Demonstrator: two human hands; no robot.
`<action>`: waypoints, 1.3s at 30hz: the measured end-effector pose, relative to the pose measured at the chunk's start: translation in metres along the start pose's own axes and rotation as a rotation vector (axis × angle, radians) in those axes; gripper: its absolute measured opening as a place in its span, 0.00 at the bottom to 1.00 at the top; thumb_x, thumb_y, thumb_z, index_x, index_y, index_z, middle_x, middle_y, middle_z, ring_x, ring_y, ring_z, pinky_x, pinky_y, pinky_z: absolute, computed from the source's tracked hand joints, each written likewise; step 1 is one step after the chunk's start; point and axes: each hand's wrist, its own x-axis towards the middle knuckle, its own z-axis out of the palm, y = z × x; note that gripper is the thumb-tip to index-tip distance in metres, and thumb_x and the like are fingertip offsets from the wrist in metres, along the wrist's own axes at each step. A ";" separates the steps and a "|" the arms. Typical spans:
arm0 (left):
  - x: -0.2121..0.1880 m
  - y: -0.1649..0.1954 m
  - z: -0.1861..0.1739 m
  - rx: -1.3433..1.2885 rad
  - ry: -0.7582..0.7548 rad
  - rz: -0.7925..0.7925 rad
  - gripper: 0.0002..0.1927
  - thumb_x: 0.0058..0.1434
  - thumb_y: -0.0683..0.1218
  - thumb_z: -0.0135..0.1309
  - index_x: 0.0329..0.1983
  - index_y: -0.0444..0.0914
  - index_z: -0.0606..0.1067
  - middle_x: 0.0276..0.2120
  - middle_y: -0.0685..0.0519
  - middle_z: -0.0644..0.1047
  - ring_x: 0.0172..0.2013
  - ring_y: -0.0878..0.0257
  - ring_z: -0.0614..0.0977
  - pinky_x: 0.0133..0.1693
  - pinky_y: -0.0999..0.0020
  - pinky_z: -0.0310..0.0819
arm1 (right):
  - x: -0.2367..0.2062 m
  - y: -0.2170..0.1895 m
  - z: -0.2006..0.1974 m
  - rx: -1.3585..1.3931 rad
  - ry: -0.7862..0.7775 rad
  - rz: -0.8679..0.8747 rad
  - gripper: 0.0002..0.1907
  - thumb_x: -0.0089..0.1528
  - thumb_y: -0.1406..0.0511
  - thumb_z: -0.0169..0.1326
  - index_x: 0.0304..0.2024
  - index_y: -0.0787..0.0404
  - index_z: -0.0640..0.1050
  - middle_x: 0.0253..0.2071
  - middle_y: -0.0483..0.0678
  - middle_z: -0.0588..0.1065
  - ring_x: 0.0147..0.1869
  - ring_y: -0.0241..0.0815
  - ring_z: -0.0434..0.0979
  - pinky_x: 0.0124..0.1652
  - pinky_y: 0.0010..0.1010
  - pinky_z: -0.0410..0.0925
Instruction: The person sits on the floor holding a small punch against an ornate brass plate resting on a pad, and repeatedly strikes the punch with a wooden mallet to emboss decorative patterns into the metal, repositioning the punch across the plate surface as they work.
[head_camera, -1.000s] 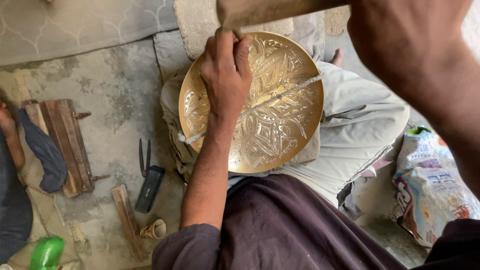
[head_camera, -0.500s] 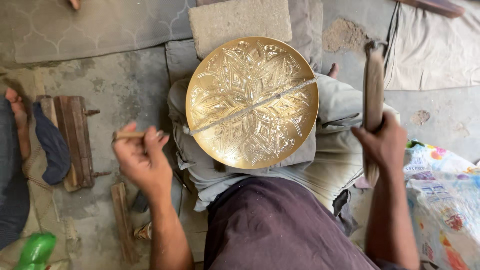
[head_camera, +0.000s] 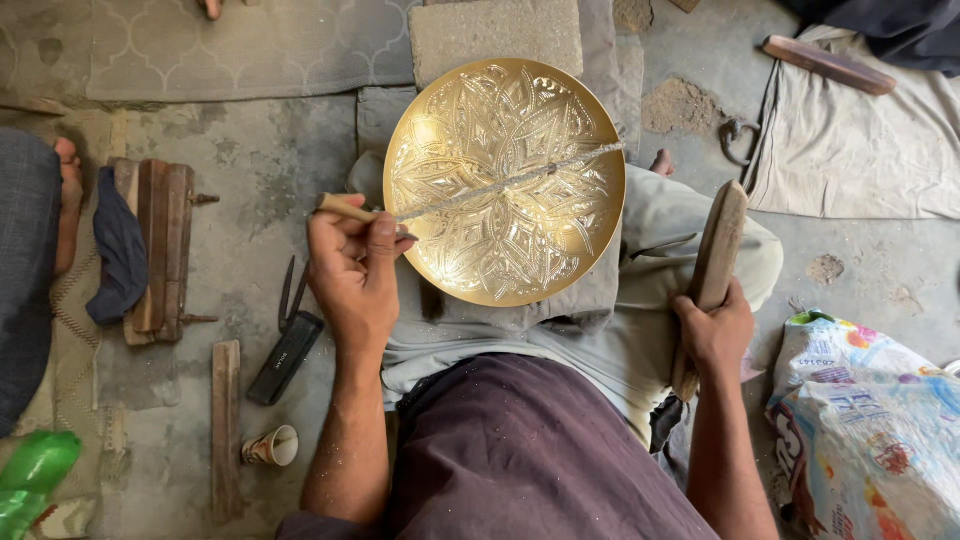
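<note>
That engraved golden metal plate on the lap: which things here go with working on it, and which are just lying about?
In use:
engraved golden metal plate
thin wooden-handled chisel in the left hand
flat wooden mallet in the right hand

Lying about:
small paper cup
green plastic bottle
dark cloth on wooden blocks
printed plastic bag

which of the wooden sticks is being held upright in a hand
The long flat wooden stick gripped by the right hand; the wooden strip by the paper cup lies loose on the floor.

Dark maroon shirt, pale grey trousers
</note>
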 end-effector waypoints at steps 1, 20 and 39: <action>0.001 0.004 0.003 0.012 -0.013 -0.007 0.16 0.74 0.42 0.54 0.58 0.29 0.65 0.43 0.47 0.78 0.40 0.66 0.82 0.43 0.69 0.87 | -0.001 0.000 0.000 -0.002 -0.003 0.011 0.24 0.53 0.62 0.66 0.50 0.65 0.78 0.38 0.57 0.80 0.41 0.51 0.80 0.45 0.41 0.70; 0.058 -0.020 0.059 0.014 -0.166 -0.084 0.15 0.74 0.42 0.53 0.58 0.29 0.66 0.45 0.47 0.78 0.40 0.65 0.84 0.42 0.70 0.86 | 0.042 0.026 0.015 0.222 -0.164 0.109 0.21 0.55 0.66 0.64 0.48 0.69 0.77 0.39 0.53 0.80 0.40 0.42 0.79 0.43 0.34 0.72; 0.158 -0.100 0.172 0.557 -0.428 0.668 0.16 0.68 0.41 0.62 0.58 0.36 0.75 0.36 0.51 0.77 0.34 0.63 0.83 0.33 0.70 0.82 | 0.161 -0.154 -0.037 -0.188 0.014 -0.869 0.28 0.63 0.78 0.56 0.64 0.64 0.66 0.51 0.58 0.74 0.55 0.54 0.77 0.55 0.42 0.71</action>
